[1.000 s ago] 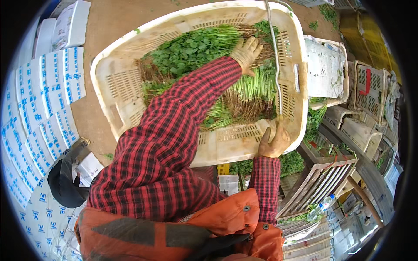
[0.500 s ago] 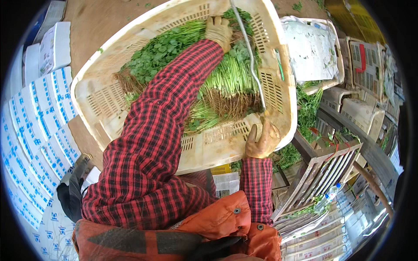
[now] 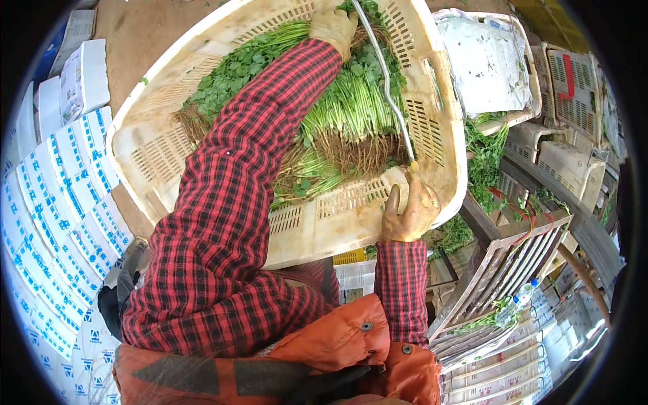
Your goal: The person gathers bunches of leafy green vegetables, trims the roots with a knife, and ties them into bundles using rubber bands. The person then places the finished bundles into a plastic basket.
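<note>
A large off-white plastic basket [image 3: 283,235] with slotted walls sits in front of me. Bundles of leafy green herbs [image 3: 351,111] with pale stems and brown roots lie inside it. My left hand [image 3: 334,30], in a dirty tan glove, reaches across the basket to the greens near its far side; its fingertips are hidden. A bent metal rod [image 3: 388,91] crosses above the greens. At the near right wall is my gloved right hand [image 3: 410,212]. Its thumb and index finger stand apart, the index fingertip by the rod's lower end.
White boxes with blue print [image 3: 54,196] are stacked at the left. On the right stand a crate under a white sheet [image 3: 482,64], more loose greens [image 3: 484,158], a slatted wooden frame [image 3: 509,266] and a plastic bottle [image 3: 525,291]. Brown ground [image 3: 145,34] lies beyond the basket.
My left hand has moved a little farther toward the basket's far wall. My right hand keeps its pose by the rod's end. The view has shifted slightly.
</note>
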Demonstrator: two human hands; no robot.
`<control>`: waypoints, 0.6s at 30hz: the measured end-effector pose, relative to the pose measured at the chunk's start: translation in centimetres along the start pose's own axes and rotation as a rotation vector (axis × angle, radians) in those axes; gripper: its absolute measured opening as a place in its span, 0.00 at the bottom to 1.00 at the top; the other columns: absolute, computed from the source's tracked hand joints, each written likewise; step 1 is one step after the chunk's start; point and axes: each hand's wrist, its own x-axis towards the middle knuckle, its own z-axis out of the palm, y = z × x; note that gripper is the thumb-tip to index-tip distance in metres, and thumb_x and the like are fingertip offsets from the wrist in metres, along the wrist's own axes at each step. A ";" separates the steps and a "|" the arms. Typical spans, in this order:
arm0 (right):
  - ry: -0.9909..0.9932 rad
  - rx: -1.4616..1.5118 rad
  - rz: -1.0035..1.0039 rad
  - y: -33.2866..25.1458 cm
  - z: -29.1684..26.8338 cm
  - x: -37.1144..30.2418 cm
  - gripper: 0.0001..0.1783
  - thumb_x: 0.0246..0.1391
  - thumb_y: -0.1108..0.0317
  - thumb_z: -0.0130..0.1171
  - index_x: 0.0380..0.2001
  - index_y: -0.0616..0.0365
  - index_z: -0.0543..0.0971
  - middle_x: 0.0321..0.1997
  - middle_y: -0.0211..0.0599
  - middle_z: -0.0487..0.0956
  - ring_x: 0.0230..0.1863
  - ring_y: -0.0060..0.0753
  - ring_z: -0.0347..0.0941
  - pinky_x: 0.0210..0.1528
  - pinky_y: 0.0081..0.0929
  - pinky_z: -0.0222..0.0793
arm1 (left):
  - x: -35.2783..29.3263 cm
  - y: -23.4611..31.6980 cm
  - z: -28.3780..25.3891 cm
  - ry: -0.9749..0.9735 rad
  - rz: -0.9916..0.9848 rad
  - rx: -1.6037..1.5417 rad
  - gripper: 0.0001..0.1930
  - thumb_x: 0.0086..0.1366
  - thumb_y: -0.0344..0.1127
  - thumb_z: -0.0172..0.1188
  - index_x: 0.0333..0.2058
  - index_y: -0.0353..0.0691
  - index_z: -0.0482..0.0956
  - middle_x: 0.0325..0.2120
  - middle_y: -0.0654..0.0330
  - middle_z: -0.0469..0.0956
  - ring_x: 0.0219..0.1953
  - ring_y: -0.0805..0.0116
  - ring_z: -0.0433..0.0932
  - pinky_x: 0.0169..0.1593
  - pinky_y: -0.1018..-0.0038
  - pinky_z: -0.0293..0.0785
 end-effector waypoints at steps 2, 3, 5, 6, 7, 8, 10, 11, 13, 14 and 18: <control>0.019 0.023 -0.009 0.4 0.3 -0.4 0.33 0.40 0.78 0.61 0.55 0.64 0.69 0.30 0.44 0.79 0.31 0.45 0.76 0.37 0.35 0.71 | 1.5 0.0 0.6 0.021 -0.043 -0.110 0.13 0.56 0.34 0.59 0.40 0.39 0.80 0.37 0.51 0.80 0.38 0.60 0.81 0.38 0.68 0.77; -0.019 0.023 0.001 0.2 -0.2 -0.1 0.34 0.40 0.78 0.61 0.56 0.63 0.69 0.28 0.42 0.78 0.30 0.45 0.75 0.37 0.35 0.71 | 1.8 0.2 1.7 0.079 -0.031 -0.095 0.12 0.55 0.34 0.59 0.39 0.41 0.81 0.36 0.52 0.81 0.37 0.60 0.81 0.36 0.67 0.77; -0.014 0.012 -0.004 0.1 -0.3 0.3 0.34 0.40 0.78 0.61 0.56 0.63 0.69 0.28 0.41 0.78 0.30 0.44 0.75 0.37 0.35 0.71 | 1.3 -0.3 0.2 0.014 0.033 -0.171 0.09 0.53 0.36 0.60 0.34 0.43 0.81 0.30 0.56 0.81 0.31 0.60 0.80 0.32 0.67 0.76; -0.006 0.010 -0.006 -0.1 -0.3 0.3 0.34 0.40 0.78 0.61 0.56 0.62 0.69 0.28 0.41 0.77 0.30 0.44 0.75 0.37 0.35 0.71 | 0.8 -1.0 -0.6 -0.083 0.015 -0.211 0.13 0.56 0.36 0.59 0.40 0.43 0.78 0.28 0.58 0.79 0.28 0.63 0.77 0.34 0.68 0.76; -0.013 -0.006 -0.005 0.1 -0.2 0.0 0.34 0.40 0.77 0.61 0.56 0.61 0.69 0.28 0.41 0.77 0.31 0.44 0.75 0.37 0.35 0.71 | 0.4 -1.6 -1.2 -0.179 -0.005 -0.250 0.17 0.58 0.37 0.58 0.47 0.43 0.75 0.26 0.59 0.76 0.24 0.65 0.73 0.36 0.69 0.76; -0.015 -0.018 -0.011 0.1 -0.2 0.1 0.34 0.40 0.76 0.62 0.56 0.61 0.70 0.28 0.41 0.77 0.32 0.44 0.75 0.38 0.36 0.71 | -0.4 -2.9 -1.8 -0.277 -0.037 -0.282 0.22 0.61 0.38 0.56 0.54 0.43 0.71 0.24 0.61 0.73 0.20 0.67 0.69 0.37 0.70 0.76; -0.023 -0.057 -0.005 -0.1 -0.3 -0.1 0.34 0.40 0.75 0.62 0.56 0.61 0.70 0.28 0.41 0.77 0.32 0.44 0.75 0.38 0.36 0.71 | -3.0 -5.1 -3.2 -0.270 -0.111 -0.515 0.23 0.55 0.42 0.62 0.51 0.46 0.76 0.43 0.54 0.77 0.46 0.61 0.75 0.53 0.64 0.73; -0.094 -0.045 0.045 -0.2 -0.4 -0.2 0.33 0.41 0.76 0.64 0.55 0.63 0.70 0.33 0.45 0.79 0.36 0.46 0.76 0.41 0.38 0.71 | -5.1 -6.0 -4.6 -0.190 -0.070 -0.563 0.23 0.58 0.41 0.58 0.53 0.46 0.73 0.41 0.55 0.76 0.39 0.65 0.73 0.46 0.68 0.75; -0.179 -0.138 0.095 -1.2 -1.2 0.4 0.33 0.40 0.76 0.65 0.55 0.62 0.70 0.34 0.46 0.79 0.35 0.46 0.77 0.41 0.37 0.72 | -7.5 -9.4 -2.1 0.104 0.011 -0.575 0.23 0.61 0.41 0.56 0.55 0.45 0.70 0.40 0.57 0.75 0.31 0.69 0.72 0.41 0.71 0.77; -0.219 -0.187 0.120 -1.5 -1.3 0.6 0.33 0.40 0.77 0.65 0.55 0.61 0.70 0.34 0.46 0.79 0.35 0.46 0.77 0.41 0.37 0.72 | -8.9 -9.8 -2.6 0.170 0.007 -0.600 0.20 0.59 0.41 0.58 0.50 0.45 0.72 0.39 0.58 0.76 0.32 0.69 0.73 0.42 0.71 0.76; -0.013 0.045 -0.109 -3.6 1.3 0.8 0.34 0.40 0.73 0.68 0.54 0.60 0.71 0.40 0.49 0.81 0.40 0.42 0.78 0.48 0.38 0.74 | -14.5 -13.6 -3.1 0.620 0.186 -0.714 0.11 0.54 0.39 0.66 0.35 0.45 0.79 0.32 0.61 0.79 0.32 0.70 0.76 0.42 0.74 0.77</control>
